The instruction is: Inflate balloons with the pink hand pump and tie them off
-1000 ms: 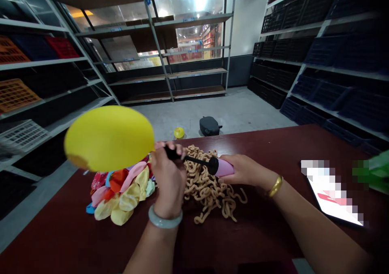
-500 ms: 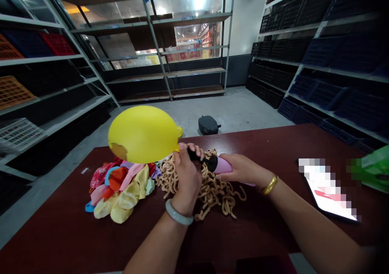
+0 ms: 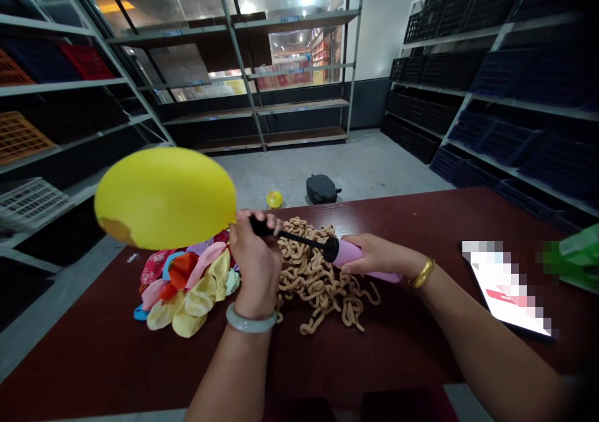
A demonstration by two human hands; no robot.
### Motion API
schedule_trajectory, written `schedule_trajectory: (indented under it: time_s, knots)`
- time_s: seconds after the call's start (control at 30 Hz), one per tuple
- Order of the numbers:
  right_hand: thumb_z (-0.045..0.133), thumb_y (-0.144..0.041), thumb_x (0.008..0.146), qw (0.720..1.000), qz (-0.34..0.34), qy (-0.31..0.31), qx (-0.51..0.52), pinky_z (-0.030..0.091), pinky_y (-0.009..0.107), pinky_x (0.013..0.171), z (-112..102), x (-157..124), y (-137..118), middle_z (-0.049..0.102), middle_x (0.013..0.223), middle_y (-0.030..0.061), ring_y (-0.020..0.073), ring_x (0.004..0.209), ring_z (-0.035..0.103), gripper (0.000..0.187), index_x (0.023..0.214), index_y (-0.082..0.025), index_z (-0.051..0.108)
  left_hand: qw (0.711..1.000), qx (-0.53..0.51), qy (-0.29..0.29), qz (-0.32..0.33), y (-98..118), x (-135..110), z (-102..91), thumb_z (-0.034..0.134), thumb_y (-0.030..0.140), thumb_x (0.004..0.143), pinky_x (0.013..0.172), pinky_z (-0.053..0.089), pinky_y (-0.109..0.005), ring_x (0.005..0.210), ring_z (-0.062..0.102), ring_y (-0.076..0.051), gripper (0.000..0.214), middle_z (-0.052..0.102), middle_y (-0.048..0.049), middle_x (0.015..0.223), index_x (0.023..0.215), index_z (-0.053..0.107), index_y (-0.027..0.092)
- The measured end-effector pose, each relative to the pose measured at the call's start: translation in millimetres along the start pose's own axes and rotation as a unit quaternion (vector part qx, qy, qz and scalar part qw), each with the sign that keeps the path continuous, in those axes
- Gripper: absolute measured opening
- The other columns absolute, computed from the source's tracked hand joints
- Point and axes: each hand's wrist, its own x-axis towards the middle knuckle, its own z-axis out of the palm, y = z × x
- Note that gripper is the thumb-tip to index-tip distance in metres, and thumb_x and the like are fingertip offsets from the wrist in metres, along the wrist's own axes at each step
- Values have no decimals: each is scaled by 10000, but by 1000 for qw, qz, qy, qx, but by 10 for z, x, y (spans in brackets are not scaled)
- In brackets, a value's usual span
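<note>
- The left hand is curled round the black handle of a pump, held above the middle of the table; whether its fingers also pinch the balloon's neck cannot be told.
- The right hand is closed round the pump's pink barrel, to the right of the left hand, with the back of the hand upward.
- A thin black rod runs between the handle and the dark collar at the barrel's end.
- The inflated yellow balloon sits at the left end of the handle, raised over the table's far left corner, with a brownish patch low on its left side.
- Limp coloured balloons, in yellow, pink, red, blue and pale green, lie heaped toward the table's left edge, partly below the yellow one.
- Tan curly strands are piled beneath the rod, spreading from near the far edge toward the table's middle.
- A flat device with a lit screen, partly pixelated, lies toward the right edge; a green object is beyond it, nearer that edge.
- A pale bangle circles the left wrist, a gold one the right.
- Past the far edge, a dark grey case and a small yellow round object rest on the floor.
</note>
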Motion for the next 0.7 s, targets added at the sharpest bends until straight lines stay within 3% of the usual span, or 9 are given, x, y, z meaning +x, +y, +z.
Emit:
schedule_trajectory:
  time_s: [0.1,0.23,0.37,0.5,0.6,0.7]
  knots:
    - [694,-488,740,1000,20,-9,-3,454,264,652,-52,-37,18,680,926,31,213,801,628,433,1031,-175,629,1000,-5,12,24,125,180,-133,630,338,847,503,365,-219,543,465,-91,229,459,27,682,808,452,199]
    - [662,-531,757,998,30,16,-60,439,274,652,-46,-50,5,680,932,46,215,796,619,447,1040,-187,630,999,-13,23,23,11,184,-168,609,356,863,498,357,-214,542,463,-88,244,458,28,681,799,432,201]
    - [656,-589,737,983,35,65,-168,401,276,622,20,-19,-22,680,868,53,212,732,602,462,984,-198,634,1000,-16,13,-15,-282,-64,-43,595,371,873,516,378,-221,553,465,-91,246,466,29,694,807,421,211]
    - [636,-584,762,971,10,107,-215,382,273,620,93,-10,-101,696,911,54,222,752,619,492,1102,-230,604,997,-14,-17,-71,-498,-408,114,554,369,898,563,422,-244,583,487,-101,225,472,19,710,797,433,208]
    - [634,-575,766,963,3,127,-237,375,276,611,154,-9,-162,705,925,55,232,754,636,523,1161,-238,572,997,-3,-26,-75,-537,-555,176,543,374,902,590,438,-253,591,492,-103,230,475,15,715,785,441,204]
    - [628,-585,768,958,8,139,-250,391,292,645,216,11,-185,707,953,67,259,811,653,532,1158,-229,560,997,-4,-24,-72,-484,-543,183,548,362,901,574,427,-246,580,482,-98,227,464,15,712,777,445,201]
